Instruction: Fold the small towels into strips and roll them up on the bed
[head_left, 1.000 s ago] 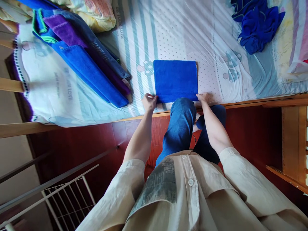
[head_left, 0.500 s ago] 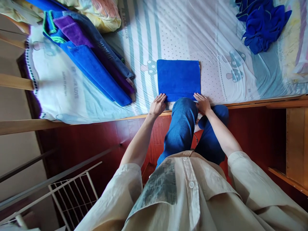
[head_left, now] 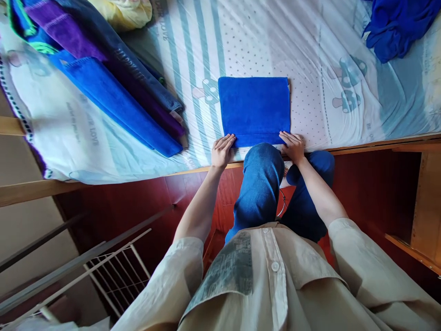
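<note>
A blue towel (head_left: 255, 105), folded into a flat rectangle, lies on the bed near its front edge. A narrow strip runs along its near side. My left hand (head_left: 222, 149) is at the near left corner, fingers together on top of the cloth. At the near right corner, my right hand (head_left: 292, 145) holds the strip the same way. Both thumbs are hidden, apparently under the edge. To the left lie long folded towels, a blue one (head_left: 120, 105), a purple one (head_left: 138, 96) and a dark grey-blue one (head_left: 138, 64) with lettering.
A crumpled blue cloth (head_left: 399, 32) lies at the far right of the patterned bed sheet (head_left: 262, 41). Yellow bedding (head_left: 131, 14) sits at the back left. My knee (head_left: 263, 161) is against the bed's wooden edge. A white metal rack (head_left: 120, 271) stands at lower left.
The view has moved slightly closer to the bed, so the side piles sit farther out. Both hands stay at the towel's near corners, and the towel looks unchanged.
</note>
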Motion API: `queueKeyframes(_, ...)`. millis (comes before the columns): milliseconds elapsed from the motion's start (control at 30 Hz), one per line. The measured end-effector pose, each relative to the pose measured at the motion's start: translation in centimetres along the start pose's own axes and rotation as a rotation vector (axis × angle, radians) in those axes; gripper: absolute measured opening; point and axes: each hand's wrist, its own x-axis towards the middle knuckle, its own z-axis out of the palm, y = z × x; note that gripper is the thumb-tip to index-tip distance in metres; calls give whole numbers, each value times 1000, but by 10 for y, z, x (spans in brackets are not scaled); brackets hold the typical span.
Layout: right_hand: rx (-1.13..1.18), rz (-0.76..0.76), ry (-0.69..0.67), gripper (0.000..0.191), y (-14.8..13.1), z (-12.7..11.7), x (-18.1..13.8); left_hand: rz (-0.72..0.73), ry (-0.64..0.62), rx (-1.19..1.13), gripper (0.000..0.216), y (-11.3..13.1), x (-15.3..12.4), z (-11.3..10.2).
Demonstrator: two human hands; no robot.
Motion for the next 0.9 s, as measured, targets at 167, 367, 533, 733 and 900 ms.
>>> queueKeyframes(167,18,62,34,55,-2,7,2,-29,6,-16,48,0,0,4)
queueKeyframes(367,38,91,43,51,1,13,3,-48,5,-13,46,-6,-1,7)
queueKeyframes(533,44,102,32,54,-1,11,4,-53,-17,-7,45,-4,1,3)
queueKeyframes(733,138,113,22,54,-5,-7,11,-93,-67,-18,51,4,15,-12)
queueKeyframes(900,364,247,74,44,-1,-29,22,-269,27,-80,42,15,33,-25)
